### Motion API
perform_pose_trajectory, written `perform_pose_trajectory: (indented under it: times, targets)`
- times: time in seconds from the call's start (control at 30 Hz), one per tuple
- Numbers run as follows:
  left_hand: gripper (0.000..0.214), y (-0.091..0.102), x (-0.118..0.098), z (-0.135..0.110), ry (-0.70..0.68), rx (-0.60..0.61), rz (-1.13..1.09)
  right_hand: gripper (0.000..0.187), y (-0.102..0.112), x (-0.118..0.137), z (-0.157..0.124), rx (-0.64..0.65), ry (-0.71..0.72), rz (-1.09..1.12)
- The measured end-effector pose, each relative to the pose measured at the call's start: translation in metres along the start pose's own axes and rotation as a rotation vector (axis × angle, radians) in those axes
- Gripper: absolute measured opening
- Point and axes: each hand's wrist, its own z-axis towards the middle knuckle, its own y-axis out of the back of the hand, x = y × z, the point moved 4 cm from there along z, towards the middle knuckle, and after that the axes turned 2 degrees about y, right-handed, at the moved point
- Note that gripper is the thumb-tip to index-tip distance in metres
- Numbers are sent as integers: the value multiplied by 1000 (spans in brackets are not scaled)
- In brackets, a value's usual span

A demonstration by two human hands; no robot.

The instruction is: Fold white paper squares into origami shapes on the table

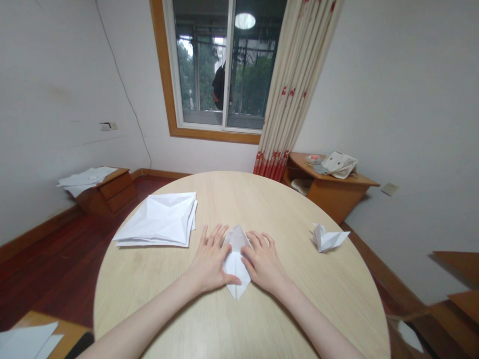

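Note:
A white sheet folded into a narrow kite shape point(235, 262) lies on the round wooden table point(239, 319) in front of me. My left hand point(210, 260) lies flat on its left flap, fingers stretched out and pressing down, thumb along the lower edge. On the right flap rests my right hand point(263, 260), fingers slightly curled, fingertips pushing on the paper near its top. Neither hand lifts the paper.
A stack of creased white sheets point(159, 219) lies to the left on the table. A finished folded paper figure point(328, 238) sits to the right. Low wooden cabinets stand by both walls; more paper lies at the lower left corner.

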Motion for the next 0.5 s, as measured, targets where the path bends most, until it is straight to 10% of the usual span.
perform_pose_trajectory:
  times: [0.5]
  targets:
    - [77,5,-5,1,-53,-8,57,8,8,0,3,61,8,-45]
